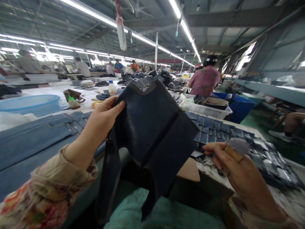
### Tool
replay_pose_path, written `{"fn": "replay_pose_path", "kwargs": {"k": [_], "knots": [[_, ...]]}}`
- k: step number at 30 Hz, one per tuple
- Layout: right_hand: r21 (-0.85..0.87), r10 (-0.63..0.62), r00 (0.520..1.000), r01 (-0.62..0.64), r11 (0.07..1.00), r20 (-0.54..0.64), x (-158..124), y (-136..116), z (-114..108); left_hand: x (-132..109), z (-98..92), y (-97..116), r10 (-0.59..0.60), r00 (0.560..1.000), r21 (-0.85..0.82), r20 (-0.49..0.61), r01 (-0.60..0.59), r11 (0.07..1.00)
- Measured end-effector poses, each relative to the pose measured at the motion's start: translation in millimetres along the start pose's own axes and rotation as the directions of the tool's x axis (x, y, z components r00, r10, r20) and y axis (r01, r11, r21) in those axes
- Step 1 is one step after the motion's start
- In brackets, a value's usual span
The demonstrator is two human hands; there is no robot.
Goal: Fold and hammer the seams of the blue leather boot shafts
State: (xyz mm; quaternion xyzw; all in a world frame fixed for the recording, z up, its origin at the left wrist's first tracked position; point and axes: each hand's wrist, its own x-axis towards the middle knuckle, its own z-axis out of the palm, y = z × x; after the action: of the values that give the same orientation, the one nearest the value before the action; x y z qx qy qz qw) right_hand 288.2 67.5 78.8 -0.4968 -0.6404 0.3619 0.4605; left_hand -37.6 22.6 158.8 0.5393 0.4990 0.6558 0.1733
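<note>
In front of me my left hand (102, 116) grips the upper left edge of a dark navy leather-like bag panel (143, 127), thumb on its near face. The panel hangs tilted, with a seam across it, a curved notch at its top and strap-like strips hanging below. To the right, apart from the panel, my right hand (234, 165) has its fingers pinched together, slightly blurred. A tan band (233, 154) wraps a finger, and a greyish rounded piece (238, 145) shows beside it. What the fingertips hold, if anything, I cannot make out.
Small dark-blue pieces (247, 146) lie in rows at right; larger blue panels (35, 143) lie at left. Beyond are a blue basin (30, 103), a green-tipped glue bottle (73, 101), a white bottle (111, 88) and a clear bin (207, 109). A co-worker in purple (205, 79) is ahead.
</note>
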Motion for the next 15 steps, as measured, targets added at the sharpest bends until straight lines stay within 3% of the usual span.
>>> {"fn": "replay_pose_path", "kwargs": {"k": [3, 6, 9, 12, 15], "knots": [[-0.025, 0.041, 0.995, -0.039, 0.999, 0.086, 9, 18, 24, -7, -4.0, 7, 0.051, 0.999, 0.053, 0.005, -0.051, 0.997], [0.068, 0.176, 0.971, -0.189, 0.980, 0.160, 14, 56, 52, -10, -3.0, 17, 0.148, 0.987, 0.180, 0.066, -0.158, 0.971], [0.151, 0.217, 0.948, -0.255, 0.955, 0.232, 21, 77, 74, -9, 0.7, 24, 0.183, 0.974, 0.178, 0.132, -0.205, 0.962], [0.129, 0.204, 0.954, -0.236, 0.963, 0.222, 31, 77, 87, -6, 4.7, 29, 0.206, 0.967, 0.153, 0.149, -0.228, 0.961], [0.063, 0.135, 0.982, -0.144, 0.987, 0.133, 38, 74, 91, -5, 6.8, 30, 0.204, 0.970, 0.156, 0.131, -0.224, 0.962]]}}
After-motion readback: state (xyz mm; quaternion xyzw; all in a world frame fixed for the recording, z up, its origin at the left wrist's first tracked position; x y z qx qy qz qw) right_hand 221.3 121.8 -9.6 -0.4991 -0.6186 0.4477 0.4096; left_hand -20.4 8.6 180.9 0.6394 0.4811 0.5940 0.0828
